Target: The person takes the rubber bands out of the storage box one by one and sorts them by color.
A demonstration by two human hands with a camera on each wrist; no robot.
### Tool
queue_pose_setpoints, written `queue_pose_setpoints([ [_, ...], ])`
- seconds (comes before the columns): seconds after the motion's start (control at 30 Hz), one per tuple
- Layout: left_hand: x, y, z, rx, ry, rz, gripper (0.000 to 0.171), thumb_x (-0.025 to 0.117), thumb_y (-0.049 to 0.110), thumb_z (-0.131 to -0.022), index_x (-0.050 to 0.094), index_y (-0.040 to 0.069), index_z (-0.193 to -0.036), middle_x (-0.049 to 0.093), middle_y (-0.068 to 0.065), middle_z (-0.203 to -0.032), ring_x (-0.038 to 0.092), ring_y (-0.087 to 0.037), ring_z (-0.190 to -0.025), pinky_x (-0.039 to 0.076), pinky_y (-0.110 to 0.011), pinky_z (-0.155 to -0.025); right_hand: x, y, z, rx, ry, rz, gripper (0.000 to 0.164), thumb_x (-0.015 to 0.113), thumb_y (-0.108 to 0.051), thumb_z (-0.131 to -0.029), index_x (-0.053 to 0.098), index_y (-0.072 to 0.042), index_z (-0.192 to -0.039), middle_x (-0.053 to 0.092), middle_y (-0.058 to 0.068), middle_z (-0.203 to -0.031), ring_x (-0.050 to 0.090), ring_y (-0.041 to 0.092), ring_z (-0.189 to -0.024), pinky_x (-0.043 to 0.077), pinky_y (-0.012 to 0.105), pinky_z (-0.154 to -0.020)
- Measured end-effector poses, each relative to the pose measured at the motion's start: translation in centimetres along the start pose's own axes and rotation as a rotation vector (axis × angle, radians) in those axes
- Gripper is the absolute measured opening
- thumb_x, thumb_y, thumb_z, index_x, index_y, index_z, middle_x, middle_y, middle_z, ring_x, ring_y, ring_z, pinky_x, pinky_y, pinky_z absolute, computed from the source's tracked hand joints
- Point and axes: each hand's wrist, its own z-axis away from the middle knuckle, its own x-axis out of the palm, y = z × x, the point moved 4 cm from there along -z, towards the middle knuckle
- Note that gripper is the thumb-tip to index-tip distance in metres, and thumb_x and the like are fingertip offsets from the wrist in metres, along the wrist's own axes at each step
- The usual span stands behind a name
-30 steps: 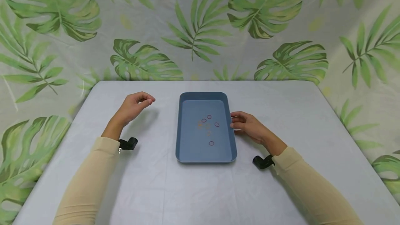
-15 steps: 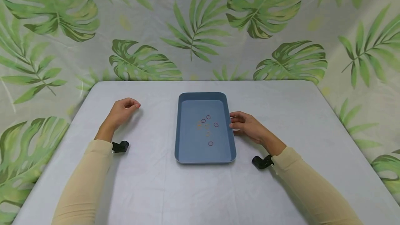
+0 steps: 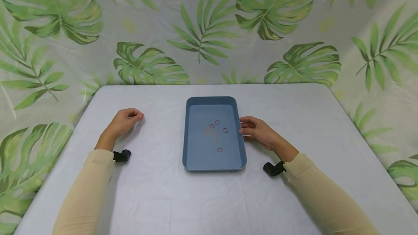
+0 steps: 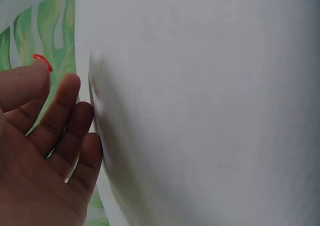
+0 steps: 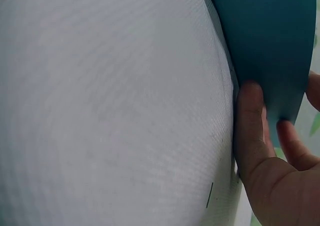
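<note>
My left hand is low over the left part of the table, pinching a small red rubber band between thumb and forefinger; its other fingers are loosely bent near the cloth. At the middle of the table lies a blue rectangular tray. Several small bands lie scattered on its floor, including a dark red band near the front and a pale orange band. The right hand rests its fingertips on the outside of the tray's right wall. From the right wrist, its fingers appear against that wall, around nothing.
A white cloth covers the table, and a leaf-print curtain hangs behind and around it. Black wrist cameras, one on the left wrist and one on the right, stick out beside the forearms.
The left hand has moved left and toward the person, away from the tray, and the red band at its fingertips now shows. The right hand and tray have stayed put.
</note>
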Motion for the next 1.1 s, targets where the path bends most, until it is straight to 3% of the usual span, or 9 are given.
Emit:
queue_pose_setpoints([
  [0.17, -0.02, -0.18, -0.22, 0.001, -0.039, -0.047, 0.027, 0.055, 0.027, -0.102, 0.065, 0.004, -0.111, 0.065, -0.018, -0.113, 0.053, -0.019, -0.087, 0.044, -0.028, -0.074, 0.02, -0.1, 0.06, 0.001, -0.002, 0.0, 0.061, 0.06, -0.01, -0.098, 0.032, -0.001, -0.151, 0.046, 0.027, -0.145, 0.06, 0.022, -0.115, 0.053, 0.041, -0.1],
  [0.33, 0.07, -0.42, -0.39, -0.004, -0.068, -0.034, 0.025, 0.057, 0.025, -0.101, 0.064, 0.004, -0.112, 0.063, -0.017, -0.114, 0.054, -0.017, -0.083, 0.046, -0.027, -0.073, 0.0, -0.1, 0.1, -0.007, -0.004, -0.004, 0.06, 0.059, -0.009, -0.098, 0.031, 0.0, -0.151, 0.046, 0.027, -0.145, 0.061, 0.021, -0.115, 0.053, 0.042, -0.1],
  [0.5, 0.13, -0.65, -0.41, -0.011, -0.082, -0.039, 0.023, 0.057, 0.023, -0.101, 0.063, 0.004, -0.112, 0.061, -0.016, -0.115, 0.054, -0.021, -0.091, 0.045, -0.027, -0.077, -0.01, -0.14, 0.04, -0.01, -0.003, 0.0, 0.06, 0.059, -0.01, -0.098, 0.032, 0.0, -0.151, 0.046, 0.027, -0.145, 0.061, 0.023, -0.117, 0.053, 0.042, -0.101],
  [0.7, 0.29, -0.31, -0.4, 0.003, -0.088, -0.058, 0.018, 0.059, 0.02, -0.1, 0.064, 0.003, -0.106, 0.06, -0.015, -0.114, 0.052, -0.028, -0.102, 0.043, -0.034, -0.085, 0.0, -0.02, -0.06, -0.005, 0.006, 0.011, 0.06, 0.06, -0.01, -0.098, 0.032, 0.0, -0.15, 0.046, 0.027, -0.145, 0.059, 0.026, -0.12, 0.053, 0.043, -0.101],
  [0.93, 0.66, 0.06, -0.59, 0.052, -0.078, -0.098, 0.014, 0.06, 0.015, -0.098, 0.067, 0.002, -0.096, 0.058, -0.019, -0.118, 0.051, -0.033, -0.108, 0.04, -0.047, -0.096, 0.05, -0.01, -0.02, -0.009, 0.0, 0.005, 0.06, 0.06, -0.01, -0.098, 0.032, -0.001, -0.15, 0.046, 0.027, -0.145, 0.059, 0.025, -0.119, 0.053, 0.043, -0.101],
  [1.1, 0.77, 0.28, -0.65, 0.074, -0.066, -0.13, 0.013, 0.062, 0.013, -0.097, 0.068, 0.003, -0.091, 0.058, -0.019, -0.117, 0.051, -0.034, -0.108, 0.039, -0.05, -0.098, 0.03, 0.04, -0.05, -0.011, -0.003, 0.003, 0.062, 0.061, -0.011, -0.097, 0.031, -0.001, -0.151, 0.046, 0.027, -0.146, 0.06, 0.023, -0.117, 0.053, 0.041, -0.1],
])
